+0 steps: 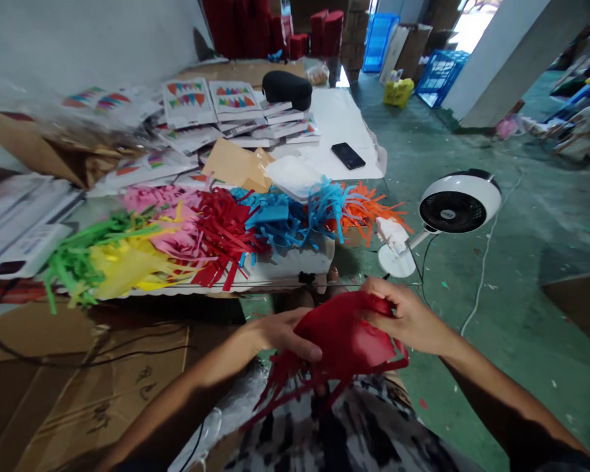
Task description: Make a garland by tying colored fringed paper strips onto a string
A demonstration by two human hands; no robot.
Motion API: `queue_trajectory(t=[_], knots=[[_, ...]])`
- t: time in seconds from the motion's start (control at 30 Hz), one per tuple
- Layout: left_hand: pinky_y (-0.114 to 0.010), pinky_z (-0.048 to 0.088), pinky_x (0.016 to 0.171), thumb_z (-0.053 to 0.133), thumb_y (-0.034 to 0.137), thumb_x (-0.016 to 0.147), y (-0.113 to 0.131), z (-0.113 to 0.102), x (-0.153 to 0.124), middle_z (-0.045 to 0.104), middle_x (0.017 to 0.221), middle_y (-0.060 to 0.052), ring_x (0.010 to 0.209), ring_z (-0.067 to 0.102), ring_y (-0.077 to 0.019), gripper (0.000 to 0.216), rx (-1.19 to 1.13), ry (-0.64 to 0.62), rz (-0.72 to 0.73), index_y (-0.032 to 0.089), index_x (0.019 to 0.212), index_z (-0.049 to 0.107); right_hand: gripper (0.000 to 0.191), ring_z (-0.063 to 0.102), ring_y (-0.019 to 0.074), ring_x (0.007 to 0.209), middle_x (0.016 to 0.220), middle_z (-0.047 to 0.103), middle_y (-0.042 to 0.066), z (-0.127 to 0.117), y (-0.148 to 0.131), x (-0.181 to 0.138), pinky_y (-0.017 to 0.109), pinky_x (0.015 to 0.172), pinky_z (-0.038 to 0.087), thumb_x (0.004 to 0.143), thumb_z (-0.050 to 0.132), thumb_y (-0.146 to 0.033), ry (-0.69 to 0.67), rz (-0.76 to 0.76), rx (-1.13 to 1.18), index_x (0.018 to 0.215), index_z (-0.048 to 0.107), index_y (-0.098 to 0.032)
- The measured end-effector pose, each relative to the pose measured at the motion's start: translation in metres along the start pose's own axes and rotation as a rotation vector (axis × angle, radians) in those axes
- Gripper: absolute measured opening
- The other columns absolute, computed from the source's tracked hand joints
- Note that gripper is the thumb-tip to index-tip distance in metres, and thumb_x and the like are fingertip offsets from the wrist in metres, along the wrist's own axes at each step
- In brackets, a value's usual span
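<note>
My left hand (280, 334) and my right hand (408, 318) are both closed on a bunch of red paper pieces (347, 341) with trailing strips, held over my lap. The left fingers pinch its left side. The right hand grips its upper right edge. On the table in front lie piles of the same cut paper: green (73, 262), yellow (122, 265), pink (162, 196), red (226, 233), blue (275, 219) and orange (364, 210).
Packaged flag banners (187, 101) cover the back of the table, with a black pouch (288, 88) and a phone (348, 155). A small white fan (455, 206) stands on the green floor at right. Flat cardboard (78, 380) lies at left.
</note>
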State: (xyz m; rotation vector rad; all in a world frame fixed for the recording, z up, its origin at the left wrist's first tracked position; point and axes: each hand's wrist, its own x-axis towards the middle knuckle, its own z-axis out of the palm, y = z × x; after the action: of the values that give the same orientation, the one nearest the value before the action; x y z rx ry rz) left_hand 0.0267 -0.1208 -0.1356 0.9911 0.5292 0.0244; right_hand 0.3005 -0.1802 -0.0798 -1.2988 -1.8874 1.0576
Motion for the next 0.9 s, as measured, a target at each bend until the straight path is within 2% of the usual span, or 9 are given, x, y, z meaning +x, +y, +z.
queue_trajectory(t=[0.17, 0.3, 0.4, 0.47, 0.57, 0.63, 0.77, 0.83, 0.9], knots=[[-0.02, 0.048, 0.054, 0.089, 0.045, 0.072, 0.036, -0.028, -0.002, 0.071, 0.079, -0.002, 0.058, 0.061, -0.0104, 0.058, 0.123, 0.203, 0.073, 0.015, 0.116, 0.068, 0.023, 0.046, 0.0122, 0.068, 0.074, 0.049, -0.005, -0.016, 0.024, 0.033, 0.025, 0.062, 0.036, 0.097, 0.065, -0.042, 0.127, 0.055, -0.059, 0.088, 0.055, -0.023], [-0.022, 0.046, 0.052, 0.081, 0.047, 0.08, 0.064, -0.065, -0.019, 0.063, 0.068, 0.003, 0.053, 0.057, -0.0113, 0.04, 0.51, 0.532, 0.12, 0.018, 0.1, 0.063, 0.023, 0.05, 0.0152, 0.069, 0.076, 0.055, -0.003, -0.016, 0.063, 0.076, 0.027, 0.063, 0.038, 0.094, 0.064, -0.045, 0.188, 0.081, -0.071, 0.093, 0.054, -0.024], [-0.033, 0.056, 0.073, 0.075, 0.046, 0.085, 0.072, -0.071, -0.028, 0.071, 0.088, -0.003, 0.078, 0.068, -0.0211, 0.037, 1.055, 0.945, 0.193, 0.019, 0.108, 0.064, 0.026, 0.053, 0.0176, 0.069, 0.077, 0.059, -0.002, -0.011, 0.086, 0.096, 0.029, 0.064, 0.039, 0.089, 0.067, -0.045, 0.172, 0.14, -0.141, 0.098, 0.055, -0.024], [-0.044, 0.055, 0.096, 0.075, 0.046, 0.087, 0.071, -0.061, -0.022, 0.072, 0.114, -0.011, 0.108, 0.068, -0.0292, 0.046, 1.34, 1.077, 0.352, 0.019, 0.122, 0.063, 0.029, 0.053, 0.0182, 0.067, 0.075, 0.06, -0.002, -0.008, 0.095, 0.102, 0.03, 0.064, 0.039, 0.087, 0.068, -0.046, 0.153, 0.179, -0.186, 0.101, 0.054, -0.024], [-0.053, 0.041, 0.121, 0.073, 0.05, 0.09, 0.053, -0.039, 0.013, 0.064, 0.142, -0.016, 0.139, 0.055, -0.0328, 0.063, 1.551, 0.842, 0.603, 0.018, 0.142, 0.057, 0.032, 0.055, 0.0187, 0.066, 0.074, 0.061, -0.002, -0.005, 0.098, 0.103, 0.031, 0.065, 0.04, 0.088, 0.067, -0.046, 0.137, 0.205, -0.215, 0.106, 0.054, -0.024], [-0.055, 0.036, 0.126, 0.071, 0.05, 0.091, 0.033, -0.03, 0.041, 0.056, 0.154, -0.018, 0.148, 0.047, -0.0334, 0.073, 1.619, 0.683, 0.632, 0.015, 0.152, 0.048, 0.033, 0.057, 0.0194, 0.066, 0.074, 0.062, -0.001, -0.006, 0.092, 0.1, 0.032, 0.066, 0.041, 0.09, 0.065, -0.046, 0.129, 0.211, -0.248, 0.111, 0.055, -0.023], [-0.049, 0.045, 0.121, 0.059, 0.025, 0.099, 0.001, -0.028, 0.073, 0.058, 0.152, -0.019, 0.147, 0.05, -0.0317, 0.05, 1.662, 0.695, 0.629, 0.01, 0.146, 0.056, 0.045, 0.065, 0.0283, 0.087, 0.099, 0.071, 0.012, -0.012, 0.065, 0.083, 0.039, 0.077, 0.047, 0.098, 0.056, -0.048, 0.194, 0.175, -0.563, 0.13, 0.054, -0.018], [-0.048, 0.047, 0.119, 0.055, 0.019, 0.099, -0.001, -0.029, 0.073, 0.062, 0.147, -0.019, 0.142, 0.054, -0.0312, 0.044, 1.67, 0.725, 0.65, 0.009, 0.142, 0.06, 0.053, 0.06, 0.0373, 0.117, 0.132, 0.064, 0.021, -0.012, 0.05, 0.069, 0.05, 0.095, 0.046, 0.098, 0.057, -0.052, 0.227, 0.058, -0.75, 0.137, 0.054, -0.017], [-0.048, 0.051, 0.114, 0.056, 0.02, 0.1, 0.002, -0.028, 0.069, 0.066, 0.139, -0.02, 0.133, 0.06, -0.0309, 0.04, 1.657, 0.747, 0.661, 0.009, 0.138, 0.063, 0.059, 0.048, 0.0413, 0.137, 0.15, 0.053, 0.02, -0.008, 0.042, 0.056, 0.06, 0.111, 0.036, 0.096, 0.062, -0.056, 0.142, -0.102, -0.819, 0.141, 0.054, -0.02]])
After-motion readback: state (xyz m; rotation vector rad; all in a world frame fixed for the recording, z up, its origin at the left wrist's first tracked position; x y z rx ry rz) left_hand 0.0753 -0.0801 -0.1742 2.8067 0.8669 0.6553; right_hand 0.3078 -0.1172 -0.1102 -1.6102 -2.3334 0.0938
